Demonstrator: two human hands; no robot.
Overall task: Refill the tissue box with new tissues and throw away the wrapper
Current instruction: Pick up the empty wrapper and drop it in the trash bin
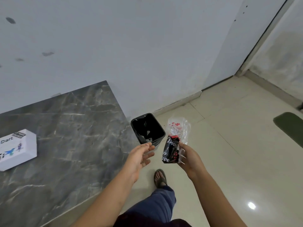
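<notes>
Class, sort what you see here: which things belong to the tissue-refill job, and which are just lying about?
Job:
wrapper, held in the right hand
bin
tissue box
left hand, empty

Lying about:
green mat
marble table

surface 1: dark grey marble-patterned table top (68, 128) with pale veins | on it: white cardboard tissue box (17, 149) with printed graphics, near the left edge | surface 2: glossy beige tiled floor (229, 153) | on it: small black lined plastic bin (147, 128) just beside the table's corner; dark green mat (290, 126) far right; sandalled foot (159, 177)
</notes>
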